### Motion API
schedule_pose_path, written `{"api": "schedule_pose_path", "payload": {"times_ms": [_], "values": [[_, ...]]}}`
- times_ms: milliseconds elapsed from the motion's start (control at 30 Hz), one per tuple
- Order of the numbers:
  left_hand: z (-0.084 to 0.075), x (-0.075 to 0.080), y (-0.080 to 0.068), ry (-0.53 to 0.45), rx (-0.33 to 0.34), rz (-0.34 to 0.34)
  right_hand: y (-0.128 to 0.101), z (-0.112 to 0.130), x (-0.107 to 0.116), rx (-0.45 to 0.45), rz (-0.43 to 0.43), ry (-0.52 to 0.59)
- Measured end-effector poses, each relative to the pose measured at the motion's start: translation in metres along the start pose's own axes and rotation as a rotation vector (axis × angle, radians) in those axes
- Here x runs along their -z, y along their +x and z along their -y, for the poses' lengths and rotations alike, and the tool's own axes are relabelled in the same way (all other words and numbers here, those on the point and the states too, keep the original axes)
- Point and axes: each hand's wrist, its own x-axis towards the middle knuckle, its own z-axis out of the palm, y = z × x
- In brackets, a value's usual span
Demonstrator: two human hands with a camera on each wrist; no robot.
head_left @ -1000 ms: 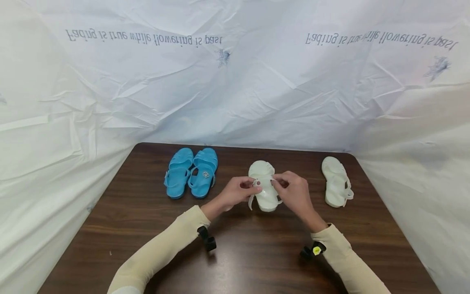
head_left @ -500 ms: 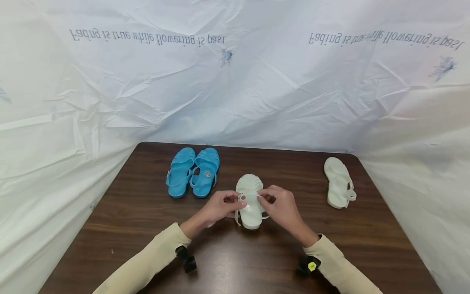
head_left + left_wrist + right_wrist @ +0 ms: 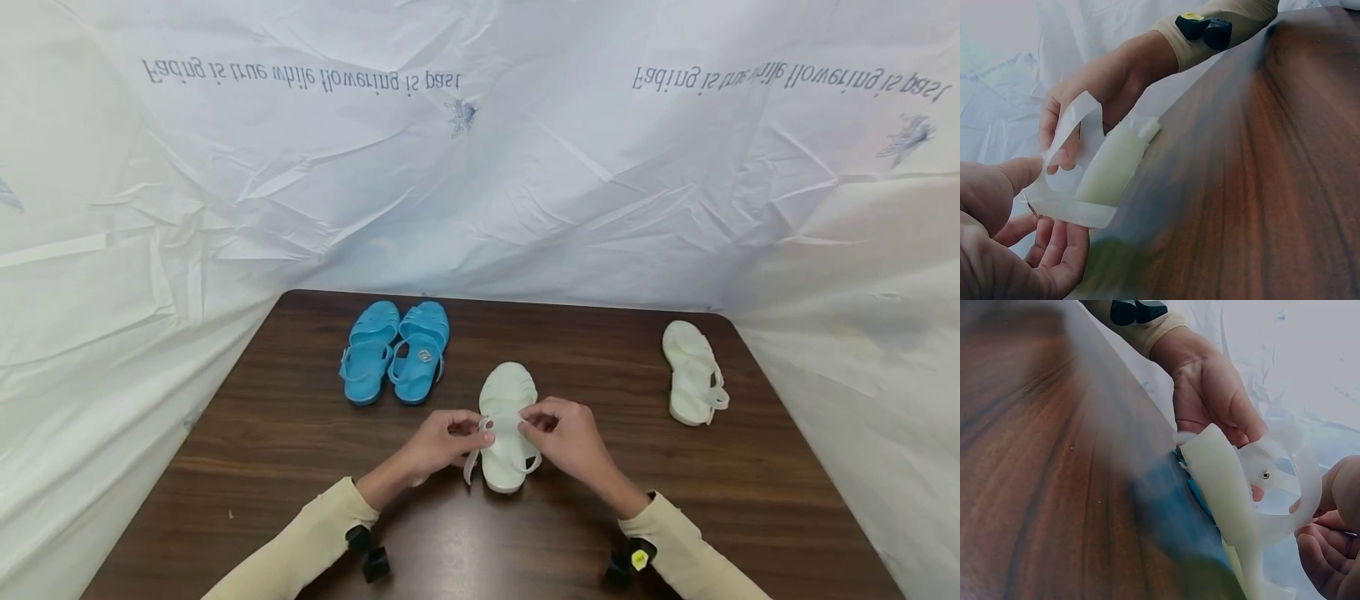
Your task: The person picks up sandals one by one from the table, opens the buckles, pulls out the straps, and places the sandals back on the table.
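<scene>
Between my two hands is a white sandal [image 3: 508,385], toe pointing away from me, near the middle of the table. My left hand [image 3: 435,443] pinches its strap at the left side between thumb and fingers; one loose strap end [image 3: 1094,214] sticks out past the fingers in the left wrist view. On the opposite side, my right hand [image 3: 564,432] pinches the strap near the instep. A strap loop [image 3: 1311,487] curves beside the right fingertips in the right wrist view, and a small metal stud [image 3: 1265,475] shows on the strap.
A second white sandal [image 3: 688,375] lies at the table's right, its strap hanging outward. Two blue sandals [image 3: 366,371] stand side by side at the back left. White printed sheeting [image 3: 480,192] hangs behind the dark wooden table [image 3: 465,550].
Both hands have brought the white sandal toward me and somewhat left, keeping their pinch on the strap. The blue pair and the other white sandal stay in place.
</scene>
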Motion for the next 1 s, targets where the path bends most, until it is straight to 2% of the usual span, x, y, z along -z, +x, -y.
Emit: {"api": "schedule_pose_path", "payload": {"times_ms": [267,467,633,800,1000], "values": [[0.011,-0.006,-0.001,0.072,-0.006,-0.021,-0.004,-0.008,-0.001,-0.042,0.047,0.009],[0.016,-0.007,-0.002,0.128,-0.033,0.003,-0.006,-0.018,-0.001,-0.040,0.100,0.008],[0.018,-0.002,-0.004,0.154,-0.036,0.029,-0.002,-0.023,0.004,-0.018,0.184,0.007],[0.018,0.002,-0.006,0.163,-0.004,0.045,0.007,-0.020,0.010,0.039,0.259,-0.016],[0.017,0.003,-0.008,0.092,0.062,0.082,0.022,-0.013,0.002,0.118,0.368,-0.042]]}}
